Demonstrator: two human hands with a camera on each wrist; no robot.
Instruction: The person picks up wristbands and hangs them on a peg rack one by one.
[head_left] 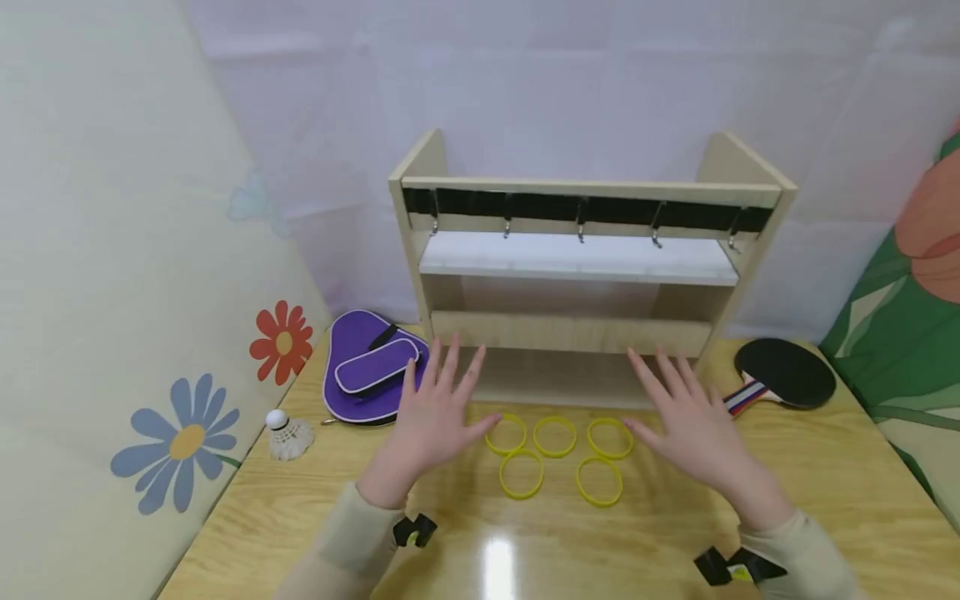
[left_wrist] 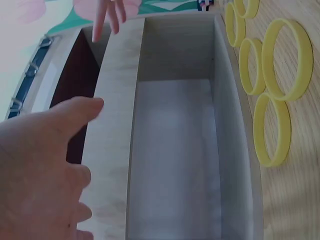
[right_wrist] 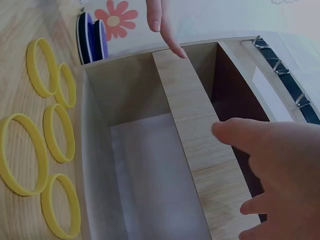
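Both hands hover palms down over the table, fingers spread and holding nothing. My left hand [head_left: 433, 421] is between a purple paddle case [head_left: 352, 408] and several yellow rings [head_left: 555, 437] lying flat on the wood. On the other side of the rings, my right hand [head_left: 693, 429] overlaps the handle of a black table tennis paddle [head_left: 784, 372] in the head view. Behind the rings stands a wooden shelf unit [head_left: 570, 333] with a row of metal hooks [head_left: 581, 232] on a black strip. From the left wrist view, its lower compartment [left_wrist: 175, 150] shows a pale floor.
A white shuttlecock [head_left: 288, 435] lies at the left table edge, beside a wall cloth printed with flowers [head_left: 187, 442]. A white shelf board [head_left: 577, 254] sits below the hooks. Lilac cloth [head_left: 562, 92] hangs behind the unit.
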